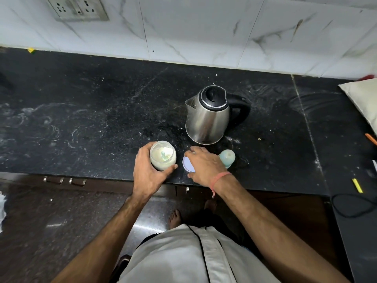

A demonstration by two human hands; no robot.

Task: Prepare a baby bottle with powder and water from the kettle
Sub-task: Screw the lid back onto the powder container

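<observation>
A clear jar of pale powder (162,155) stands open near the front edge of the black counter (81,119), with a small green scoop inside. My left hand (148,170) is wrapped around the jar. Just right of it lies the jar's light lilac lid (187,165), and my right hand (206,166) rests over it with fingers touching it. Behind my right hand stands a baby bottle (228,157) with a pale green cap, partly hidden. A steel kettle (208,117) with a black lid and handle stands farther back, spout to the left.
A white tiled wall with a socket plate (77,8) backs the counter. At the right edge lie a cushion (363,99), an orange pen (371,138), a yellow marker (357,185) and a black cable (353,205). Drawer handles (65,181) sit below the counter edge.
</observation>
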